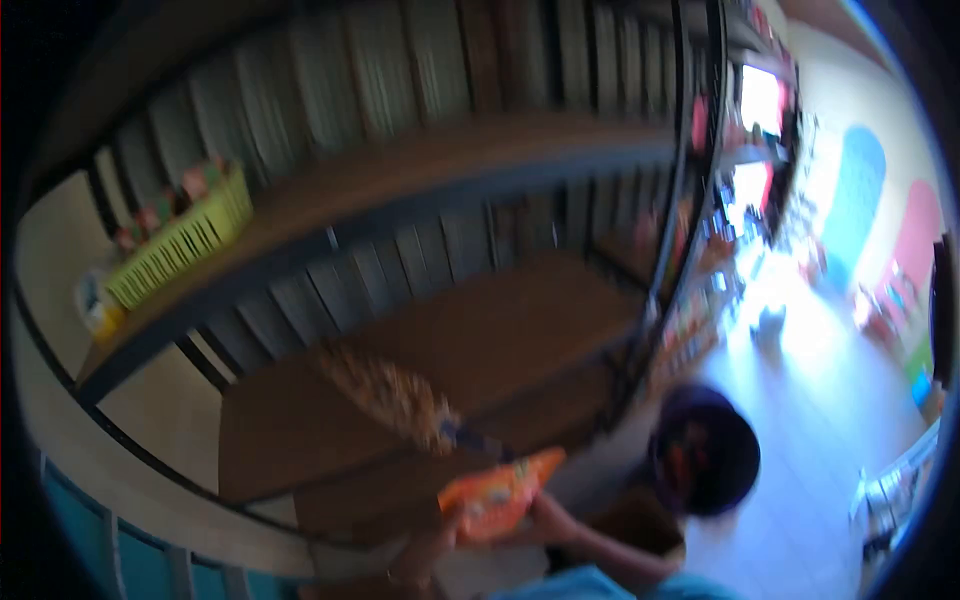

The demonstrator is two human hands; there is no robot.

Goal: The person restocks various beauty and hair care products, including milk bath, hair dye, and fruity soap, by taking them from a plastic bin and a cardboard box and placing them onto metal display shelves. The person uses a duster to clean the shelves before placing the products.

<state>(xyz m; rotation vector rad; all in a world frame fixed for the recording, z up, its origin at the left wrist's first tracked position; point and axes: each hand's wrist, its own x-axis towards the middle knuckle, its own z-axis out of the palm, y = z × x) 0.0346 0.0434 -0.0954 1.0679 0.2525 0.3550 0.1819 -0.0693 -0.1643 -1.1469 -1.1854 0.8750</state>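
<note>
A bright orange packet (490, 503) with a printed front is held low in front of me, blurred by motion. My left hand (437, 545) grips its left side, fingers closed on the lower edge. On the other side, my right hand (548, 520) is closed round the right edge. Just beyond the packet, a brown feather duster (390, 393) seems to lie along the lower shelf (500, 320), its dark handle pointing towards my hands. The packet hides part of the handle's end, and the print is too smeared to read.
On the upper shelf (450, 165), a yellow-green basket (185, 240) holds several packs beside a white and yellow container (97, 305). A dark purple bucket (735, 440) with reddish-orange items stands at right on the pale floor (810, 420). A brown box (635, 530) sits near my right forearm.
</note>
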